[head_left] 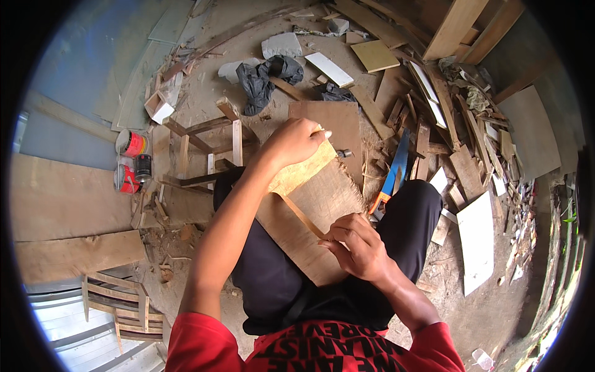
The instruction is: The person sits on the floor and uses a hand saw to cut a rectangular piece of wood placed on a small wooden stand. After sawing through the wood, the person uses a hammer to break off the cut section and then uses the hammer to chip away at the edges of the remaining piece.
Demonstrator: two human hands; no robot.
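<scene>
Across my lap lies a brown plywood board with a frayed right edge. A paler, yellowish section covers its far part; whether this is a separate piece or a bared layer, I cannot tell. My left hand is closed over the far end of that section, thumb pointing right. Lower down, my right hand pinches the near end of a thin wood strip, which slants up and left to the edge of the paler section.
A handsaw with a blue blade lies beyond my right knee. Wood scraps and white panels crowd the right side. At left stand a wooden frame and red paint cans. Black plastic lies farther off.
</scene>
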